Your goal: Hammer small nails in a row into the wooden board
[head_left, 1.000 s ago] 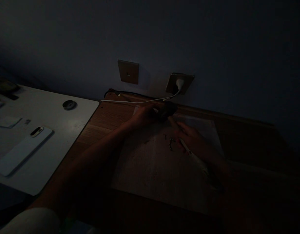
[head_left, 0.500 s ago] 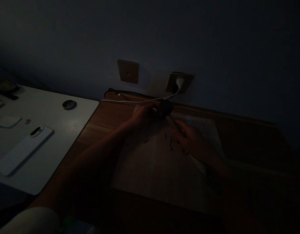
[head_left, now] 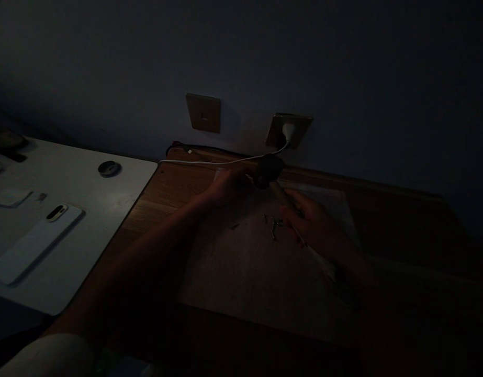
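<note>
The scene is very dark. My right hand (head_left: 307,217) is wrapped round the wooden handle of a hammer (head_left: 269,170), whose bulky dark head lies up and to the left, near the wall. My left hand (head_left: 231,184) rests at the back of a pale, thin board (head_left: 241,272), its fingers bent together beside the hammer head. What those fingers hold, if anything, is hidden by the head and the dark. Several small metal screws or nails (head_left: 274,230) lie on the board, left of my right hand. A tiny piece (head_left: 235,226) lies apart from them.
A white table (head_left: 88,235) at left bears a phone (head_left: 39,243) and a dark round ring (head_left: 109,168). Along the wall runs a white cable (head_left: 221,163) to a plug (head_left: 288,131) in a socket. Beside it sits another wall plate (head_left: 204,112). Wooden tabletop (head_left: 150,193) surrounds the board.
The hammer head has lifted and tilted slightly, and more of its dark shape shows. My right hand has shifted a little; my left hand stays nearly in place.
</note>
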Motion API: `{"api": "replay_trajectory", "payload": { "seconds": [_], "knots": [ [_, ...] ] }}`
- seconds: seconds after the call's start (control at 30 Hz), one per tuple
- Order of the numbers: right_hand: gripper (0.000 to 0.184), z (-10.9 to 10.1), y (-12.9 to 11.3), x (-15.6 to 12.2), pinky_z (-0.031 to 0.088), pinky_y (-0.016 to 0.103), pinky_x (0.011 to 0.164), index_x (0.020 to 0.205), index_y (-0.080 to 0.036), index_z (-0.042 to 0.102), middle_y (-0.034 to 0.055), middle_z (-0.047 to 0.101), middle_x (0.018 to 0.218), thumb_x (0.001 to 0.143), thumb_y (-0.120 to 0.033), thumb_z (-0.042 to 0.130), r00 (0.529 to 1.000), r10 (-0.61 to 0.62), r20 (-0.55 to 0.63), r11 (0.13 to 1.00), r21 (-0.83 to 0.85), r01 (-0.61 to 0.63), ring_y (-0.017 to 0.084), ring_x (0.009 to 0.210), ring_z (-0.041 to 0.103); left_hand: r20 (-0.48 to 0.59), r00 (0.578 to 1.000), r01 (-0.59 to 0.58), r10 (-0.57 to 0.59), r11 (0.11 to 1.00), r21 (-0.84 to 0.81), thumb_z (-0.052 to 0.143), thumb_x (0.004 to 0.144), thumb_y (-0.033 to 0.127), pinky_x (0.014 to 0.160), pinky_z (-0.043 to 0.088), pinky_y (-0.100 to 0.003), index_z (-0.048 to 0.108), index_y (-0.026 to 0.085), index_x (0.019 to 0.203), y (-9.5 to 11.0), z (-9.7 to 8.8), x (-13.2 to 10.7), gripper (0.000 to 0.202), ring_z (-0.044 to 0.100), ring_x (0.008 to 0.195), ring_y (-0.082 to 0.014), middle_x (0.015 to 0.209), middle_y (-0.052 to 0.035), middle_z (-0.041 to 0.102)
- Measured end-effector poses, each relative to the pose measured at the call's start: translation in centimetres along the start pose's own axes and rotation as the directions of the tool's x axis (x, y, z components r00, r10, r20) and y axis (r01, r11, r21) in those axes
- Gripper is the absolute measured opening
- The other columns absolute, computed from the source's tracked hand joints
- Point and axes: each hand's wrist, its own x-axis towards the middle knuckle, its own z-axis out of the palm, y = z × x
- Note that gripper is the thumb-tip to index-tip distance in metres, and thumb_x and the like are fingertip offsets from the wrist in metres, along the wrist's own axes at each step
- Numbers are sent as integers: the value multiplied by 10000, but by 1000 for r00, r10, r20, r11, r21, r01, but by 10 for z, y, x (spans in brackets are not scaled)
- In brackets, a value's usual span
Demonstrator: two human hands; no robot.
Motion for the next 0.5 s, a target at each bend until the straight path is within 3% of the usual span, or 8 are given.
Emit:
{"api": "replay_trajectory", "payload": {
  "seconds": [0.27,0.5],
  "knots": [
    [490,1,1,2,411,235,336,1430,-210,607,-57,550,649,969,-368,550,1000,-1,6,1000,-21,1,119,400,504,-32,1000,0,2,998,64,746,785,178,696,545,-221,707,170,1221,-2,3,1,437,781,834,-179,961,-34,826],
    [495,6,5,4,411,225,345,1449,-196,585,-48,569,687,980,-346,539,999,13,29,998,-54,-11,107,412,512,-1,1000,0,0,995,99,750,791,191,714,548,-225,692,166,1293,1,1,1,506,781,855,-190,971,-37,823]
  ]
}}
